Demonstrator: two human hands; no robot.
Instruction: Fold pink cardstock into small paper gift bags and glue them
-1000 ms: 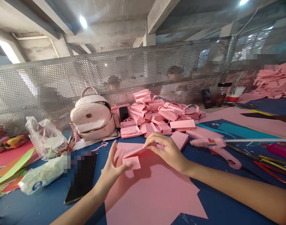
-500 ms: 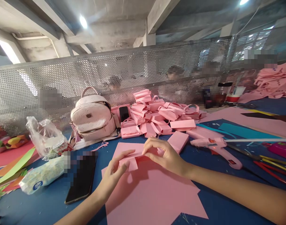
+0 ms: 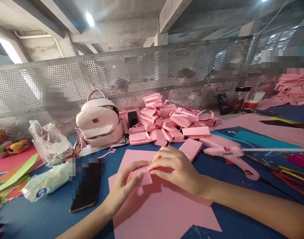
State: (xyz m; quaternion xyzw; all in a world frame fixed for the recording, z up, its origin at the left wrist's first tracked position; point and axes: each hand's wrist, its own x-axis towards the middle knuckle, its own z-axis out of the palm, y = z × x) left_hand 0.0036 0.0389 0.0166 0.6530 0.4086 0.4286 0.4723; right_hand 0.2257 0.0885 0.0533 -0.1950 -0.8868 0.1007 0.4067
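Note:
A small folded piece of pink paper (image 3: 146, 178) is held above the table between my two hands. My left hand (image 3: 125, 181) pinches its left part, thumb in front and fingers behind. At its right end, the fingertips of my right hand (image 3: 175, 167) are closed on the paper and hide part of it. Beneath both hands lies a large pink sheet (image 3: 164, 212) with angular cut edges. A flat pink paper box (image 3: 191, 149) sits just beyond my right hand. The pink glue gun (image 3: 233, 157) lies on its side farther right.
Pink paper boxes with strap handles (image 3: 164, 122) are heaped at the back, beside a pale backpack (image 3: 99, 124). A phone (image 3: 87, 191), a tissue pack (image 3: 47, 182) and a plastic bag (image 3: 48, 146) lie left. Red-handled scissors (image 3: 291, 182) lie right. A perforated metal screen (image 3: 147, 73) stands behind.
My right hand has come closer to my left and turned, its back now more toward me. More of the folded paper is covered. The view has shifted slightly.

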